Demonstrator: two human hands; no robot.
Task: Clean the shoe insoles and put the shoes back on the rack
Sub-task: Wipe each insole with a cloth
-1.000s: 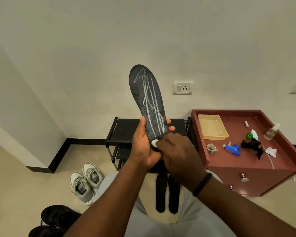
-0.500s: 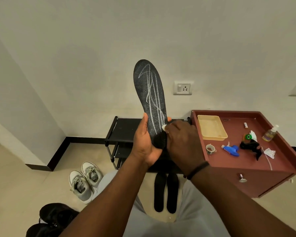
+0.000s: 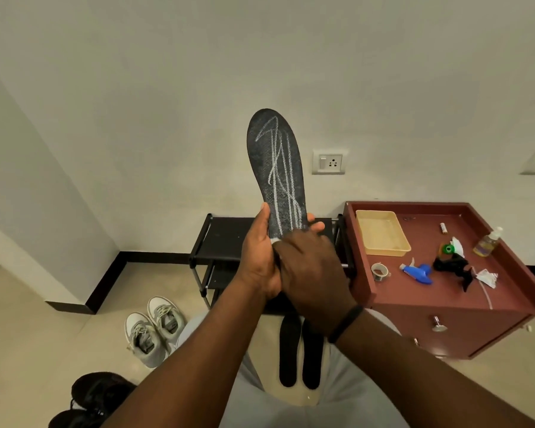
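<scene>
A person's left hand (image 3: 260, 261) grips the heel end of a dark insole (image 3: 277, 168) w/ white scribbles, held upright in front of the shoe rack (image 3: 226, 239); the right hand (image 3: 309, 267) pinches a small white wipe (image 3: 275, 240) against its lower face. Two more insoles (image 3: 300, 350) lie on the floor, grey sneakers (image 3: 153, 329) nearby. Best approach, probably: firm support behind, long strokes toward the toe.

left hand (image 3: 261, 257): raised, fingers curled, gripping | right hand (image 3: 312, 267): laid over left, knuckles up
</scene>
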